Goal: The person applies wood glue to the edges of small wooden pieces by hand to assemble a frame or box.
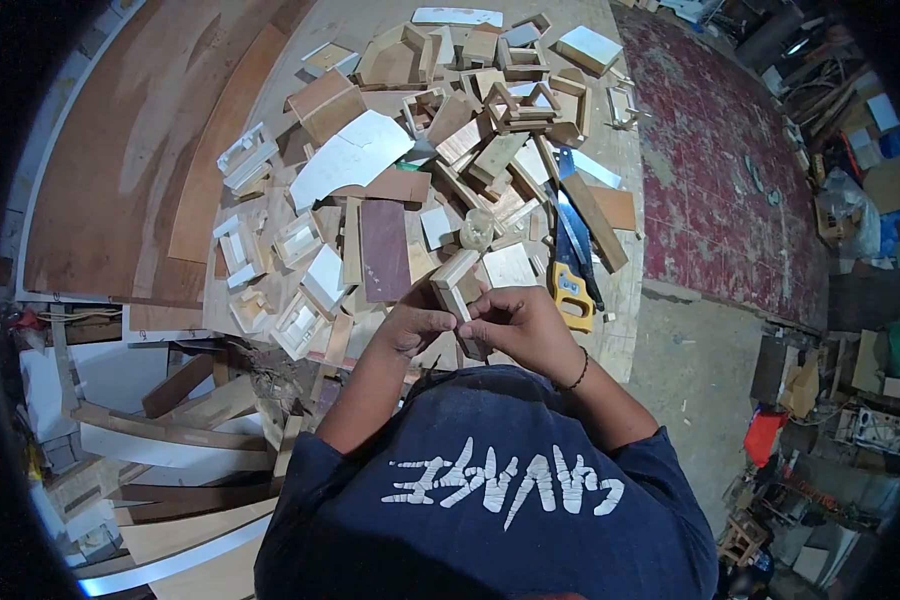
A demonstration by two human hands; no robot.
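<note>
Close in front of my chest is a small wooden box-like piece (pixel 454 283), held tilted with pale edges showing. My left hand (pixel 413 325) grips its left side, thumb across the lower edge. On the other side my right hand (pixel 522 322) has its thumb and fingers pinched against the piece; anything small between those fingers is hidden. Just beyond lie a purplish-brown board (pixel 383 250), a small clear container (pixel 477 230) and a pale square block (pixel 510 266). A handsaw (pixel 572 290) with a yellow handle rests right of my right hand.
Wooden offcuts and small boxes crowd the worktable (pixel 625 290), including a white curved panel (pixel 350 155). Large brown sheets (pixel 120 150) stand at left, above stacked curved strips (pixel 170 440). A red tiled floor (pixel 720 190) and cluttered shelves (pixel 870 370) are at right.
</note>
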